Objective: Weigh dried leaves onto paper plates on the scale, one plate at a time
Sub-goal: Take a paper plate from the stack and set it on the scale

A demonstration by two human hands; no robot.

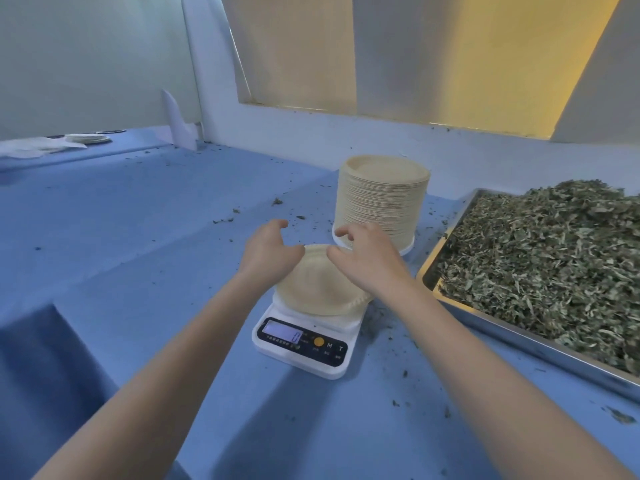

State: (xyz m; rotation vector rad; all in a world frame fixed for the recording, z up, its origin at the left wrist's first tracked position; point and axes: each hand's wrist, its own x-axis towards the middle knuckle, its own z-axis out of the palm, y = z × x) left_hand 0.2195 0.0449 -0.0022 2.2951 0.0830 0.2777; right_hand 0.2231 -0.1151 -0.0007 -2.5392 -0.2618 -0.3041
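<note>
- Far left, back of the table (145, 216): we note a low pile of plates (90, 138) beside white sheets (34, 148), well apart from the work.
- Left forearm runs from the lower left up toward centre. Left hand (268, 252) sits over the left rim of the plate (320, 289), fingers curled and spread; the thumb meets the rim, the fingertips stay lifted off it. We cannot tell whether it truly pinches the rim.
- The plate lies flat on the scale (304, 344), bare of leaves. The display reads 0.
- Right forearm comes in from the lower right. Right hand (369, 259) hangs over the plate's right half, fingers loosely bent and apart, thumb pointing at the left hand; it clasps nothing that we can see.
- Just behind the right hand stands the tall stack (381, 199) of plates, upright on a white base.
- Right edge: a metal tray (519, 336) heaped with dried leaves (554, 265).
- Leaf crumbs lie scattered on the blue table around the scale and stack.
</note>
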